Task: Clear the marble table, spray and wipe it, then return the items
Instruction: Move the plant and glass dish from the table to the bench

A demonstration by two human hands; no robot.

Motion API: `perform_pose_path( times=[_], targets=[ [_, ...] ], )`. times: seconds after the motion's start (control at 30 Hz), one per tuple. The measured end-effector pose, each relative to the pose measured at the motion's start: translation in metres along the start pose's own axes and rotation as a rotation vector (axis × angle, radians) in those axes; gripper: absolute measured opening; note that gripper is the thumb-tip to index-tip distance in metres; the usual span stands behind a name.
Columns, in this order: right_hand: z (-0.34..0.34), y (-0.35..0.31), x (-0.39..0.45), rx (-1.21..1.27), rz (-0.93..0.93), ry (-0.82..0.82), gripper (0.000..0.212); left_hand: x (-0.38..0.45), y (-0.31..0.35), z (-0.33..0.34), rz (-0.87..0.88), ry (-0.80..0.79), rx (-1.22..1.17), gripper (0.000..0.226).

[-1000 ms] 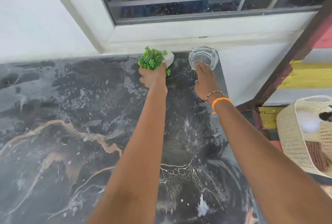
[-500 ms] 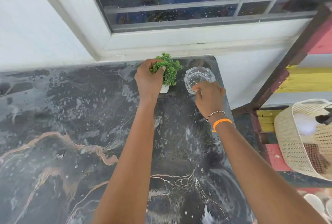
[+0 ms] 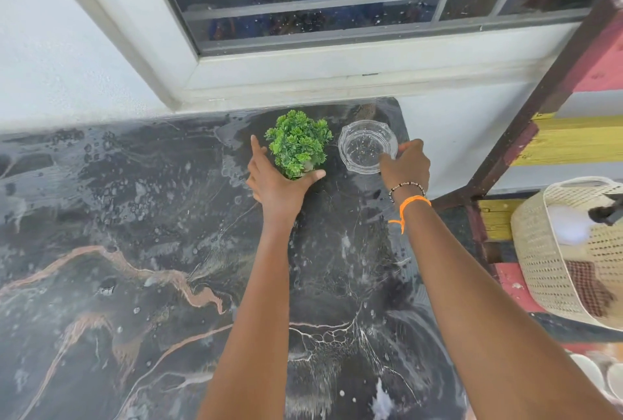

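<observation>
A small green artificial plant (image 3: 298, 141) stands upright on the dark marble table (image 3: 135, 217) near its far right corner. My left hand (image 3: 276, 183) cups its base from the near side; forefinger and thumb are spread wide, and the pot is mostly hidden under the leaves. Just right of the plant, a clear glass dish (image 3: 364, 146) rests on the table. My right hand (image 3: 406, 163) pinches its near right rim. The tabletop looks wet and streaked.
A white wall and a window frame (image 3: 337, 59) run along the table's far edge. To the right, off the table, stand a dark wooden post (image 3: 526, 109) and a woven cream basket (image 3: 546, 268) with a cloth and a spray bottle inside.
The plant went from tilted in my left hand to standing upright on the table, and my fingers have spread. The glass dish has shifted slightly with my right hand still on its rim.
</observation>
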State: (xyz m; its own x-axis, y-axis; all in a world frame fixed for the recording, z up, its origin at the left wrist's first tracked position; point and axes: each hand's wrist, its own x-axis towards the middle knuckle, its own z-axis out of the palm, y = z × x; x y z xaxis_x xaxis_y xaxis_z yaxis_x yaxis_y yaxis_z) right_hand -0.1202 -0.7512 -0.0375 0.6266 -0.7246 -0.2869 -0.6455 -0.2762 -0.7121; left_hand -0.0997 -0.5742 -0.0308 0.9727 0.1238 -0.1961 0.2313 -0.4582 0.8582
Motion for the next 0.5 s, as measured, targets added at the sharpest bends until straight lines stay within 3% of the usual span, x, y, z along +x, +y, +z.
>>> perform_pose_path(
  times=[0.1,0.27,0.5],
  targets=[
    [-0.003,0.002,0.001,-0.033,0.009,-0.028,0.023,-0.002,-0.009,0.004,-0.035,-0.057,0.07,0.111],
    [-0.007,0.008,0.002,-0.049,-0.036,-0.055,0.015,0.007,-0.008,0.002,0.063,0.001,0.134,0.065],
    [-0.023,0.029,-0.016,0.016,-0.057,0.031,0.024,0.0,-0.001,0.007,0.116,-0.031,-0.02,0.056]
  ],
)
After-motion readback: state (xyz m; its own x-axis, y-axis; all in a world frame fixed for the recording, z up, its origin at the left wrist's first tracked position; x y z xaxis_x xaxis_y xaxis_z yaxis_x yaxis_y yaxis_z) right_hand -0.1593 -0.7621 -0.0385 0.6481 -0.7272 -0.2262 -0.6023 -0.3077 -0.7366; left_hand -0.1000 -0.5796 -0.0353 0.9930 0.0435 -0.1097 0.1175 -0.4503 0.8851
